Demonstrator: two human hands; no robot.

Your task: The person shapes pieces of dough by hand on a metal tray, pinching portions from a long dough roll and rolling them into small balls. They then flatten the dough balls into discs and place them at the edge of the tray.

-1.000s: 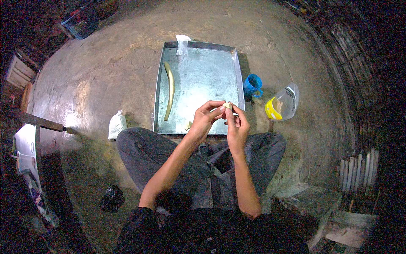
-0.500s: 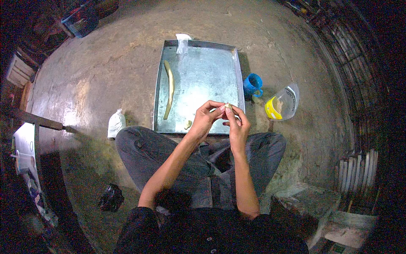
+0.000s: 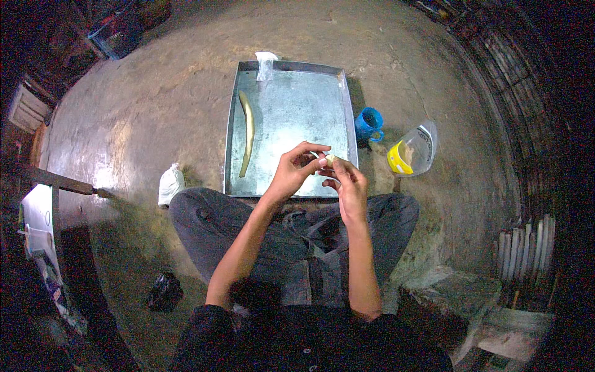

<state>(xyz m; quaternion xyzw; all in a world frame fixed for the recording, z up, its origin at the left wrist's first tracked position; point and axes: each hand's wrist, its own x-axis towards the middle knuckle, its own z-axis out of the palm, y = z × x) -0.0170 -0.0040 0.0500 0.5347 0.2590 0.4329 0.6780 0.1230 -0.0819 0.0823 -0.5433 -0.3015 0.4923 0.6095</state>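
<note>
Over tray beside blue mug, left fingers parted, right fingers pinch pale lump.

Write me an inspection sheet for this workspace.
Surface: shallow metal tray on a rough, stained floor.
Things: small pale piece at the fingertips; long pale strip along the tray's left side.
Clutter: clear-and-white bag over the far rim; white bag left; blue mug and yellow-and-clear package right; black bag lower left.
Hands: right hand pinches the piece; left hand beside it, contact unclear.
Cables: nothing seen.
Surroundings: dim edges; pale slats right.
</note>
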